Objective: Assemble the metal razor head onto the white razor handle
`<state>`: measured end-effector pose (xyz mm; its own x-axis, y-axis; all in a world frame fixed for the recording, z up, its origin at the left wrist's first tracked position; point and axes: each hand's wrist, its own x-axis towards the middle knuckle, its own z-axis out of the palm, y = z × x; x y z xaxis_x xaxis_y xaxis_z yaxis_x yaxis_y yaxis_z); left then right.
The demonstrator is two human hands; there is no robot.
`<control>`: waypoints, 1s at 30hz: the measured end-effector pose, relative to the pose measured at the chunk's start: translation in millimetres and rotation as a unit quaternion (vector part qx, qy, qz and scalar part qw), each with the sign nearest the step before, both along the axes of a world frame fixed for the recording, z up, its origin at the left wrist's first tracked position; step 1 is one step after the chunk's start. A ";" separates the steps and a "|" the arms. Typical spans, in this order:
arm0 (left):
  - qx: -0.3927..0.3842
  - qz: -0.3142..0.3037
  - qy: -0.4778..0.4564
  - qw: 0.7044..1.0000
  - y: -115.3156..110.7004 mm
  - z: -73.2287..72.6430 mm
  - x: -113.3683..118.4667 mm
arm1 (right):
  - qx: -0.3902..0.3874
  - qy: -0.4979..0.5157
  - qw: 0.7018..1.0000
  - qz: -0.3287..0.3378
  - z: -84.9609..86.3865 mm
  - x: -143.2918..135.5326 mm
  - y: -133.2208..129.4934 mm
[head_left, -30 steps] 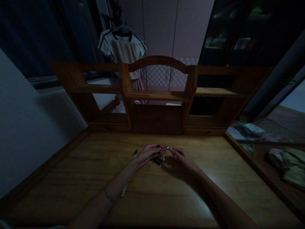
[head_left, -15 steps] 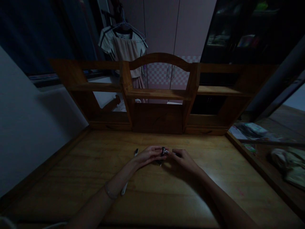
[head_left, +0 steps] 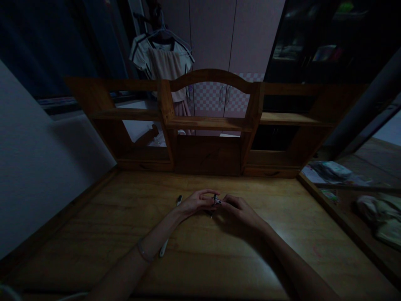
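Above the middle of the desk, my left hand [head_left: 199, 202] pinches the dark head of a small razor [head_left: 216, 201] with a silvery neck. My right hand [head_left: 239, 209] has closed fingers around its handle end, which is mostly hidden by them. Under my left fingers lies a small dark object [head_left: 209, 213], too dim to make out. A toothbrush [head_left: 164, 247] with a white handle and dark bristles rests on the desk, partly covered by my left forearm.
The wooden desk [head_left: 200, 267] has a shelf unit [head_left: 208, 122] along its back edge. A white wall [head_left: 40, 167] borders the left side. Beyond the raised right edge lie papers and bags [head_left: 333, 170] and folded cloth [head_left: 385, 217]. Clothes [head_left: 166, 62] hang behind the shelves.
The razor has turned a little between my hands, and its dark handle now shows less. My right fingers have shifted slightly left along it; my left index finger is raised more.
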<state>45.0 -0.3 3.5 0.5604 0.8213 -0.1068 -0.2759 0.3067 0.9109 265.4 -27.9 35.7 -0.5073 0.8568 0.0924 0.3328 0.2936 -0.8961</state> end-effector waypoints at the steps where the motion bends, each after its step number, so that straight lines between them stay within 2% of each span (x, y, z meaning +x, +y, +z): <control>1: -0.001 -0.002 -0.002 1.000 -0.6 0.9 0.2 | -0.005 0.007 1.000 0.002 1.0 -0.6 -0.4; 9: 0.005 -0.018 -0.047 0.999 -4.9 7.8 1.4 | -0.032 0.011 0.999 -0.022 1.3 -3.4 -0.2; 19: 0.013 -0.025 -0.016 0.999 -6.5 11.2 2.3 | 0.012 -0.009 0.999 -0.043 2.0 -5.7 -3.1; 30: 0.010 -0.017 -0.009 1.000 -6.9 11.9 2.5 | -0.007 0.008 0.999 -0.032 2.8 -7.5 -2.8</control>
